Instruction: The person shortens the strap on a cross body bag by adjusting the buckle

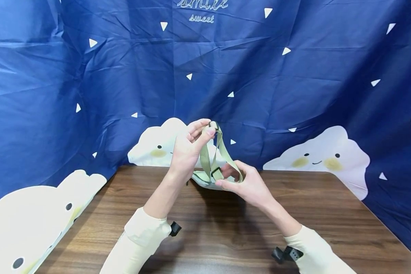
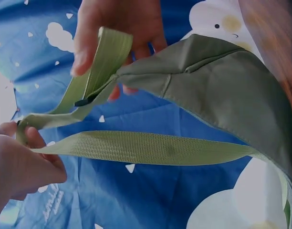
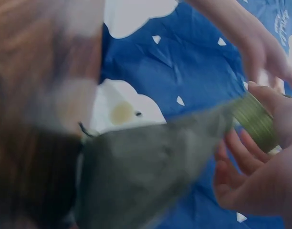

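The green bag [image 2: 217,81] hangs over the far part of the wooden surface [image 1: 311,213], below the fingers of both hands, with one narrow corner just beside those of the right hand [image 1: 251,188]. The left hand [image 1: 186,152], higher up, pinches the upper bend of the light green strap [image 2: 155,148] between thumb and fingers, well apart from the bag's body. The right hand's thumb and curved fingers hold a lower loop of that strap, near a black buckle [image 2: 82,102], the webbing passing between them; whether the fingertips also touch the bag's cloth, I cannot tell.
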`<state>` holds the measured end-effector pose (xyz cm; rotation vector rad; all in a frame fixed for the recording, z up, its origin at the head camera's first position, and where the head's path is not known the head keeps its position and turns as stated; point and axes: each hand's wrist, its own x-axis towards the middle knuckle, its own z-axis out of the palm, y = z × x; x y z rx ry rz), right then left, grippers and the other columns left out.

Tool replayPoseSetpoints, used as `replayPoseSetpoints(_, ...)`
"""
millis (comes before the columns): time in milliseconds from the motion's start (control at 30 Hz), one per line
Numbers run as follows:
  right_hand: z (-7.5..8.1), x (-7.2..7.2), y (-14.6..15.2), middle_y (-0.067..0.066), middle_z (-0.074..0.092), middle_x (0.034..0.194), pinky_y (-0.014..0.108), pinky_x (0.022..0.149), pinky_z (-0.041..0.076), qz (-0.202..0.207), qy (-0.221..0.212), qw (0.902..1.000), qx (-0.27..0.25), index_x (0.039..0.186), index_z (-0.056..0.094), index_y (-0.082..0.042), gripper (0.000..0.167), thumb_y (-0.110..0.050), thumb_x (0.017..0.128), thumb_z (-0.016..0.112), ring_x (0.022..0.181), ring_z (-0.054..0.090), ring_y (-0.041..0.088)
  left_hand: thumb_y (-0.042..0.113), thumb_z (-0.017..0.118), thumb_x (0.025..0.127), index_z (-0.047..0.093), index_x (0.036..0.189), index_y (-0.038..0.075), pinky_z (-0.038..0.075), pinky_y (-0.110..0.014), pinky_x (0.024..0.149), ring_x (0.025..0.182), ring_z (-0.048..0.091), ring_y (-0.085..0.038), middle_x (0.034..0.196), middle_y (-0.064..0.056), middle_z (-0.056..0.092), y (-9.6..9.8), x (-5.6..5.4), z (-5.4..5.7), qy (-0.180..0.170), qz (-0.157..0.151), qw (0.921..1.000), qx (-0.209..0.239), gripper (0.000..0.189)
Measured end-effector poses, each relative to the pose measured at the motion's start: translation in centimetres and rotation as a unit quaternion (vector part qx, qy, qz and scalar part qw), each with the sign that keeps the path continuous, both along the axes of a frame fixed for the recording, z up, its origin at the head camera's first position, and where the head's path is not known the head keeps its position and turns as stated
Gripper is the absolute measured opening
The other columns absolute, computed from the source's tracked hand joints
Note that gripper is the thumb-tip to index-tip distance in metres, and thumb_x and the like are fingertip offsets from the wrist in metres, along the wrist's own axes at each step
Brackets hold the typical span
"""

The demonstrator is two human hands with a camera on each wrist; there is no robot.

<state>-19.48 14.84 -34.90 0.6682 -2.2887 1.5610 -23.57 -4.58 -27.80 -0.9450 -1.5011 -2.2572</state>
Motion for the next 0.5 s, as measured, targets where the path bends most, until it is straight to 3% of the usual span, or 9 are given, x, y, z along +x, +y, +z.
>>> replayPoseSetpoints(133, -1.2, -0.3, -1.3, 0.007, 0.073, 0.096, 0.029, 0.072, 0.050, 0.004, 0.002, 0.9975, -0.071, 0.133, 0.053, -0.016, 0.068, -0.012, 0.077, 0.091, 0.088, 0.066, 0.027, 0.011, 0.074, 0.094, 0.065, 0.123, 0.001, 0.044, -0.041, 0.104, 0.101, 0.066, -0.028, 0.113, -0.013, 0.070, -0.2, 0.2, 0.4, 0.009, 0.007, 0.9997, 0.023, 0.032)
replayPoseSetpoints(233, -2.1, -0.8, -1.4, 0.007, 0.073, 0.089, 0.027, 0.070, 0.050, -0.009, 0.014, 0.9957, -0.091, 0.136, 0.048, -0.018, 0.075, -0.009, 0.077, 0.091, 0.081, 0.065, 0.025, 0.009, 0.073, 0.095, 0.065, 0.122, -0.001, 0.043, -0.041, 0.104, 0.097, 0.066, -0.031, 0.113, -0.013, 0.071, -0.6, 0.2, 0.7, 0.021, 0.017, 0.9985, 0.047, 0.031)
replayPoseSetpoints(333, -2.3, -1.2, -1.0, 0.006, 0.070, 0.080, 0.027, 0.069, 0.049, -0.025, 0.026, 0.9954, -0.089, 0.133, 0.051, -0.014, 0.066, -0.010, 0.079, 0.089, 0.076, 0.063, 0.023, 0.006, 0.072, 0.095, 0.065, 0.120, -0.003, 0.045, -0.040, 0.101, 0.092, 0.066, -0.027, 0.110, -0.014, 0.071, -1.4, -0.1, 1.2, 0.034, 0.024, 0.9962, 0.076, 0.028)
replayPoseSetpoints(500, -1.9, -1.6, 0.0, 0.005, 0.072, 0.083, 0.025, 0.073, 0.049, -0.049, 0.022, 0.9961, -0.070, 0.122, 0.061, -0.008, 0.043, -0.010, 0.086, 0.083, 0.082, 0.065, 0.020, 0.003, 0.071, 0.096, 0.065, 0.122, -0.004, 0.048, -0.033, 0.094, 0.088, 0.065, -0.024, 0.109, -0.016, 0.070, -3.0, -0.8, 2.0, 0.032, 0.038, 0.9919, 0.117, 0.028)
